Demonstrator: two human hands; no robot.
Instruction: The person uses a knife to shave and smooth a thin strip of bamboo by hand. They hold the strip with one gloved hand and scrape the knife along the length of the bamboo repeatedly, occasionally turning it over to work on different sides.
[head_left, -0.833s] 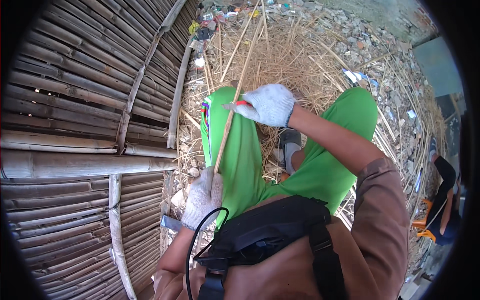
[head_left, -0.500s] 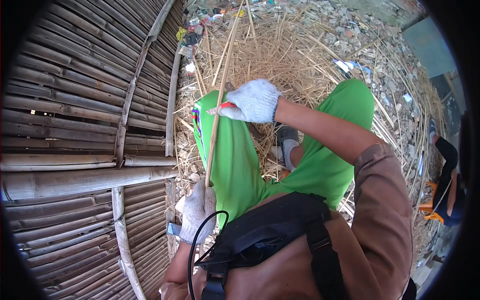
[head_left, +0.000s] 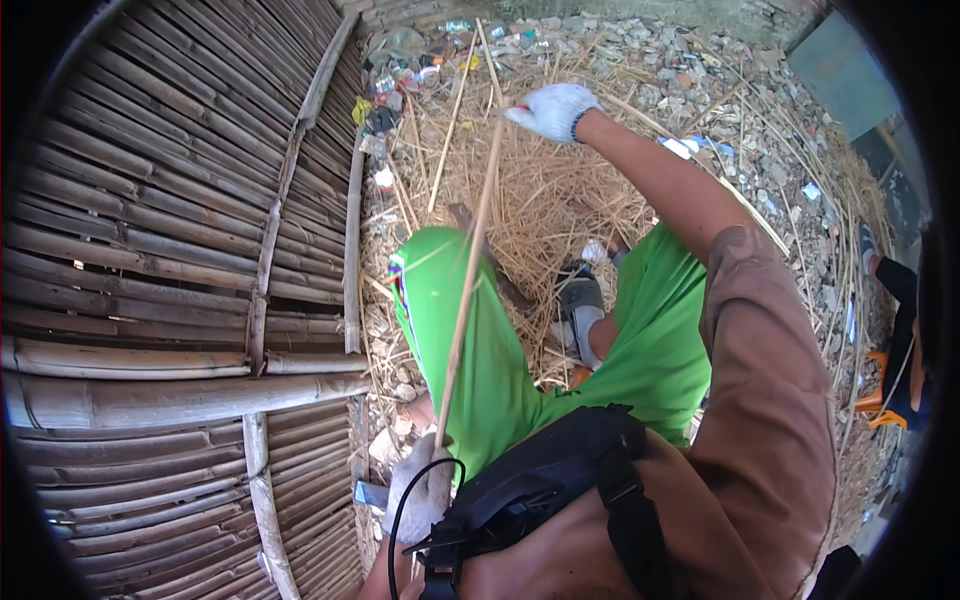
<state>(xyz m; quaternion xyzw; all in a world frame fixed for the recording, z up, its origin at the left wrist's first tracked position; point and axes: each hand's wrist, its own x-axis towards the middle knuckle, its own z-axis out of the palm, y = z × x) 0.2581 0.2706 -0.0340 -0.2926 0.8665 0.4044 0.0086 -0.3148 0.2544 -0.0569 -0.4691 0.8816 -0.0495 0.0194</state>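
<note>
A long, thin bamboo strip point(head_left: 471, 290) runs from my lap up over my left knee toward the far ground. My left hand point(head_left: 417, 492), in a white knit glove, is closed round its near end beside my hip. Stretched far out, my gloved right hand point(head_left: 557, 110) is closed on a knife whose red handle point(head_left: 517, 108) barely shows at the fingertips. It meets the strip near its far part; the blade cannot be made out here.
At left stands a bamboo-slat wall point(head_left: 150, 230). Straw and shavings point(head_left: 560, 190) cover the ground between my green-trousered legs, with rubble and litter point(head_left: 650, 60) beyond. Another person point(head_left: 895, 300) sits at the far right by an orange stool point(head_left: 880, 400).
My right hand has slid with the knife away from me along the strip, from above my left knee to its far part. My left hand has drawn back slightly, still holding the near end.
</note>
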